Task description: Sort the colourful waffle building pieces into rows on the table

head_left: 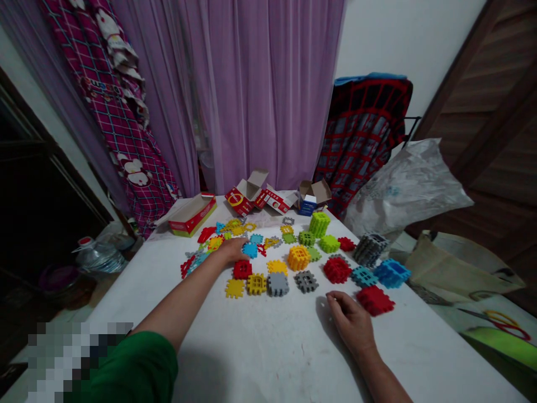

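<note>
Right hand (pixel 350 322) loose, empty, on white table (pixel 268 347), just beside red waffle block (pixel 375 300) | left hand (pixel 232 250) over scattered plastic waffle blocks (pixel 298 257), fingertips hidden, grip unclear | opened cartons (pixel 247 193) at far edge | purple curtain (pixel 260 84) behind

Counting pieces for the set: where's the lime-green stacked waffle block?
In the head view, the lime-green stacked waffle block stands near the far edge of the white table, right of centre, just in front of the small open cardboard box.
</note>
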A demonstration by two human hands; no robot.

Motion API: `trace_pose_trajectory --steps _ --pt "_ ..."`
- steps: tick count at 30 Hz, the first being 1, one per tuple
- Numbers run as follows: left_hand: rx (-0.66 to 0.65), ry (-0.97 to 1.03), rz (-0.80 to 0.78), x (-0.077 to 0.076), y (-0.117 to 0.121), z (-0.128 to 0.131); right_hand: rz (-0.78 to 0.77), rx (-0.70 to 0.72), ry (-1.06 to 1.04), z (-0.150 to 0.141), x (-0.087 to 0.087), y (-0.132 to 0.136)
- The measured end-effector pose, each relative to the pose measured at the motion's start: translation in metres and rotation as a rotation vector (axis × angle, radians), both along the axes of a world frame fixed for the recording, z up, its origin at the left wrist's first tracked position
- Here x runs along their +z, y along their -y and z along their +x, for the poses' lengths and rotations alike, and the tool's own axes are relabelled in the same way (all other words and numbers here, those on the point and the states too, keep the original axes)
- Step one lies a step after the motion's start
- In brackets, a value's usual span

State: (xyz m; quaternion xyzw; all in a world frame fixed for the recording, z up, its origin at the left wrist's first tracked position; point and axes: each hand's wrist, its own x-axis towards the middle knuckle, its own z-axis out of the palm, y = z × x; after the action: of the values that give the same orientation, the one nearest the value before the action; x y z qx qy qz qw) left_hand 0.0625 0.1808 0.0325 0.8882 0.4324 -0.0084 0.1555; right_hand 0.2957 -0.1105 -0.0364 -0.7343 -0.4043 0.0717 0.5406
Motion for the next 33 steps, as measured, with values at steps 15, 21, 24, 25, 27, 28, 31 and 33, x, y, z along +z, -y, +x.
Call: trace_pose_trajectory --steps 15,21,24,25,27,28,31,33 --pt "-0.104 -0.109 0.011 0.007 -0.007 0.005 -0.018 0.023 0.020 0.000 0.005 0.001" --pt "-0.132 -0.167 0.055 0.012 -0.003 0.004 -0.038 0.054 0.033 0.006 0.003 0.000" --pt "-0.140 -0.220 0.077 0.015 -0.002 0.005 -0.093 0.113 0.035 0.012 0.000 0.000" --pt "-0.146 -0.235 0.083 0.016 -0.002 0.005 -0.098 0.114 0.036 0.013 0.000 0.000" --pt "-0.162 -0.256 0.095 0.017 -0.002 0.005 -0.091 0.098 0.036 0.011 0.000 0.000" --pt "-0.171 -0.263 0.103 0.017 -0.002 0.006 -0.082 0.084 0.034 0.010 0.000 0.000" --pt "-0.196 -0.284 0.130 0.018 -0.003 0.007 -0.058 0.050 0.025 0.006 0.002 0.000" --pt "-0.205 -0.301 0.145 0.019 -0.002 0.008 -0.061 0.066 0.022 0.006 0.002 0.000"
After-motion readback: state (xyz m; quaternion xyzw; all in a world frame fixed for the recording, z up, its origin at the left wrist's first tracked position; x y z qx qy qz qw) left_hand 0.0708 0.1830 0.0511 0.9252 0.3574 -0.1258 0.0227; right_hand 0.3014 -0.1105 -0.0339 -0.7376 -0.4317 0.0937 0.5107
